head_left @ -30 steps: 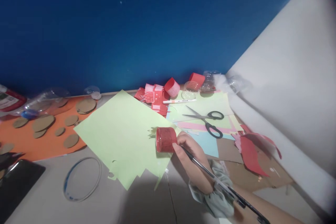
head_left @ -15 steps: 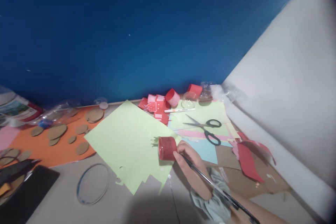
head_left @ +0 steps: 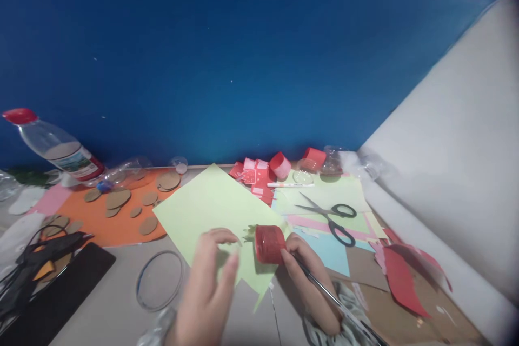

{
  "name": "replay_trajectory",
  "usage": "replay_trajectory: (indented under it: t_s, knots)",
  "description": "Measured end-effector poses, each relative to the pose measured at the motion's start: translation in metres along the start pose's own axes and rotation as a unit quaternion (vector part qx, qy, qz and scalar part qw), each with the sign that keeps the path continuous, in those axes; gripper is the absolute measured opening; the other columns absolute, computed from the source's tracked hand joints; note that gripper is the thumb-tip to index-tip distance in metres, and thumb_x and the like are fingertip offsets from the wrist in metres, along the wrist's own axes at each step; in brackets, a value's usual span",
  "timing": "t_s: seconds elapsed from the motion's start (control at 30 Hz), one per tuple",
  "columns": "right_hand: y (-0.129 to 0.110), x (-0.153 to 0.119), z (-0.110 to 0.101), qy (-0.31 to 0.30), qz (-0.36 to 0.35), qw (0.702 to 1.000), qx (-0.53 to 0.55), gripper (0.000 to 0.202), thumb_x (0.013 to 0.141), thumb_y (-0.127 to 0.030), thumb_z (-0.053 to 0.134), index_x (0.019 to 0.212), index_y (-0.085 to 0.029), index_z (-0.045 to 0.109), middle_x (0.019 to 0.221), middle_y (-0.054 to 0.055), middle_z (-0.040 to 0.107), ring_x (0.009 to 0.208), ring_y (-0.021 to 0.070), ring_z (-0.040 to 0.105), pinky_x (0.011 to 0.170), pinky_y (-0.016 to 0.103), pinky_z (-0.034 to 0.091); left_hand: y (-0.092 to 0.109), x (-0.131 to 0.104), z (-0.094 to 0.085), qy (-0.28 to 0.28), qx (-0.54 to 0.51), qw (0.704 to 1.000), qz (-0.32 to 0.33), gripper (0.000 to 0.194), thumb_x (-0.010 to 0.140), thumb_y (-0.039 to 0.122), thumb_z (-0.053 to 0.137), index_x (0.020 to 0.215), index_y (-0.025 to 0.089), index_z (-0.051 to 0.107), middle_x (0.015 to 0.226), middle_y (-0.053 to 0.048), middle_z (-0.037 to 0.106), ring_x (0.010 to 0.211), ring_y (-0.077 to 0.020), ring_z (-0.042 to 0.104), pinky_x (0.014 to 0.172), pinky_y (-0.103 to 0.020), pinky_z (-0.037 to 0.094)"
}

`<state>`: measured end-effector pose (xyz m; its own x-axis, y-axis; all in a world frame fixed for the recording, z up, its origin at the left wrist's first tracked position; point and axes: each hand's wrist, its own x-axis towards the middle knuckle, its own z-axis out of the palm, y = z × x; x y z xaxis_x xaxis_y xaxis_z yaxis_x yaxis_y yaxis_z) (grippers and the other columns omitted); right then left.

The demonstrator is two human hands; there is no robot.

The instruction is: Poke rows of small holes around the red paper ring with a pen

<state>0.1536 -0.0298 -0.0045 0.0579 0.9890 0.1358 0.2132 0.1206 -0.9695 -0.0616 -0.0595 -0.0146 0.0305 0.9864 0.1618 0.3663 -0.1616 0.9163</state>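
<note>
The right hand (head_left: 314, 275) pinches a red cylinder (head_left: 270, 244) by its near end, with a slim black-and-clear pen (head_left: 334, 301) lying between thumb and fingers and slanting back along the wrist. The cylinder is over the lower right part of the light green sheet (head_left: 211, 205), its open end facing left; whether it touches the paper cannot be told. A jagged green scrap (head_left: 248, 233) shows at that open end. The left hand (head_left: 208, 286), blurred, is over the sheet's near edge, fingers curled and thumb parted from them, facing the cylinder.

Just left of the sheet's near edge lies a clear ring (head_left: 138, 280). Right of the sheet, black-handled scissors (head_left: 325, 212) rest with parted blades on layered coloured papers, and a white marker (head_left: 291, 185) lies behind them. Beyond the sheet's right far edge stand red paper rings (head_left: 279, 165). Left of the sheet are an orange sheet (head_left: 125, 232) bearing cardboard discs (head_left: 118, 199), a tilted red-capped bottle (head_left: 77, 159) and, nearer, a black slab (head_left: 68, 292).
</note>
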Motion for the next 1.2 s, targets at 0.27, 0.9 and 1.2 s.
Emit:
replay_trajectory:
  t_s: [0.27, 0.9, 1.2]
  knots:
    - [0.002, -0.001, -0.002, 0.000, -0.002, 1.000, -0.019, 0.034, 0.101, -0.043, 0.055, 0.074, -0.023, 0.052, 0.073, -0.001, 0.051, 0.069, 0.0172, 0.050, 0.065, 0.029, 0.041, 0.046, 0.064, 0.043, -0.148, 0.052, 0.985, 0.067, 0.019, 0.100, 0.034, 0.058, 0.098, 0.020, 0.070, 0.107, -0.011, 0.070, 0.105, -0.0295, 0.059, 0.095, -0.046, 0.047]
    - [0.007, 0.001, -0.007, 0.065, 0.000, 0.996, -0.054, 0.026, 0.098, -0.042, 0.060, 0.079, -0.024, 0.057, 0.073, -0.001, 0.053, 0.064, 0.0168, 0.052, 0.059, 0.026, 0.044, 0.037, 0.064, 0.043, -0.119, -0.202, 0.956, -0.174, 0.053, 0.101, 0.060, 0.044, 0.094, 0.019, 0.076, 0.102, -0.008, 0.080, 0.107, -0.0288, 0.068, 0.100, -0.036, 0.048]
    - [0.010, 0.004, -0.001, 0.059, 0.035, 0.996, 0.055, 0.023, 0.097, -0.044, 0.062, 0.087, -0.024, 0.059, 0.077, -0.002, 0.052, 0.051, 0.0105, 0.040, 0.048, 0.026, 0.033, 0.028, 0.061, 0.046, -0.136, -0.194, 0.953, -0.191, 0.046, 0.099, 0.058, 0.050, 0.119, 0.024, 0.074, 0.127, -0.006, 0.074, 0.125, -0.0284, 0.062, 0.115, -0.040, 0.042]
